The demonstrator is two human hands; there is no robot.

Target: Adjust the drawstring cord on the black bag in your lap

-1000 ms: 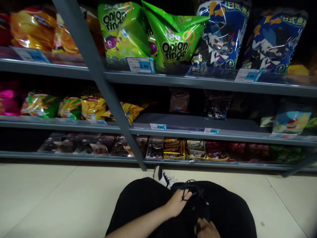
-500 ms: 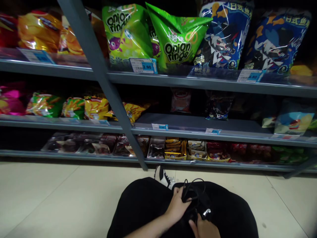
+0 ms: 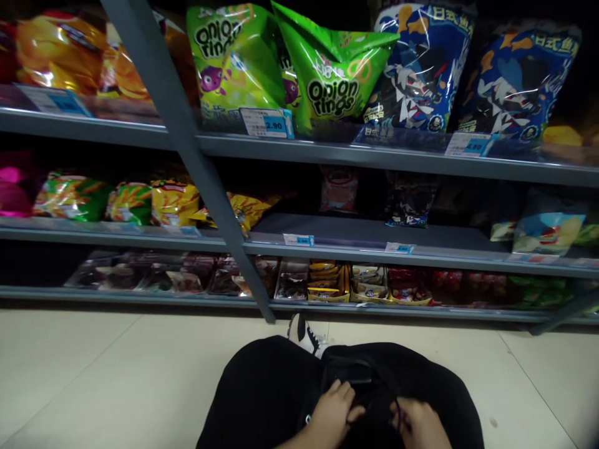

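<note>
Low in the view, both my hands rest on a small black pouch [image 3: 358, 374] at my waist, over black clothing. My left hand [image 3: 333, 408] is curled with its fingers on the pouch's left edge. My right hand [image 3: 420, 424] is closed on the pouch's right side, pinching a thin black cord. The cord bundle is mostly hidden inside the pouch. A black-and-white shoe [image 3: 305, 333] shows just beyond the pouch.
Grey store shelves [image 3: 327, 153] face me, with a slanted grey upright [image 3: 187, 156]. Green onion-ring bags [image 3: 327, 75] and blue snack bags [image 3: 421, 62] fill the top shelf; smaller packets sit lower. Pale tiled floor [image 3: 93, 374] spreads left and right.
The loose black cord that stood up above the pouch has been pushed down out of sight. Both hands moved lower, and my right hand shifted right.
</note>
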